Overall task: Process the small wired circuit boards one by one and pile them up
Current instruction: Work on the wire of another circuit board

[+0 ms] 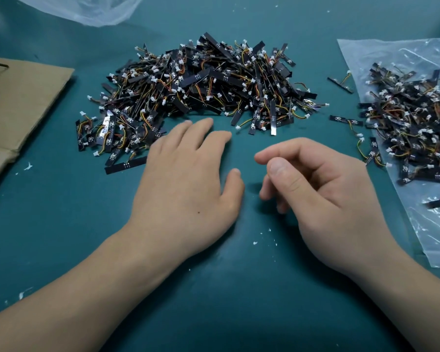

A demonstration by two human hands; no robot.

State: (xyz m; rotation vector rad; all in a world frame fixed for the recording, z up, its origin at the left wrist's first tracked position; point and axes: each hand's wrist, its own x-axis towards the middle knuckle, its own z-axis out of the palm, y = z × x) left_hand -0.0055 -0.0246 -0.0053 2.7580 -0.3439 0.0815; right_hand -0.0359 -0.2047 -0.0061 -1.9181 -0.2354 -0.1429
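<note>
- My left hand [188,189] lies palm down low over the desk [61,224], near the middle of it. The fingers are straight and slightly spread, the thumb is out to the side, and it holds nothing.
- Its fingertips are blurred and reach just short of the near edge of the big pile [203,85]. I cannot tell whether its outer side touches the board [125,165] lying flat beside it.
- My right hand [323,194] hangs just beside the left, turned on its side. Its fingers are loosely curled, with the thumb close under the forefinger and nothing between them.
- The big pile sits toward the far edge of the desk, a loose, wide heap. It is made of narrow black strips with thin yellow, orange and red wires ending in small white plugs, lying every way.
- A second heap [417,118] lies on a clear bag [429,237] at the right edge.
- Between the two heaps a few single boards lie on the bare desk, one [340,85] farther off and one [346,121] nearer.
- Cardboard [23,97] lies flat at the left edge.
- Another bag [87,8] lies at the far left corner.
- White scraps [255,242] dot the desk near my wrists.
</note>
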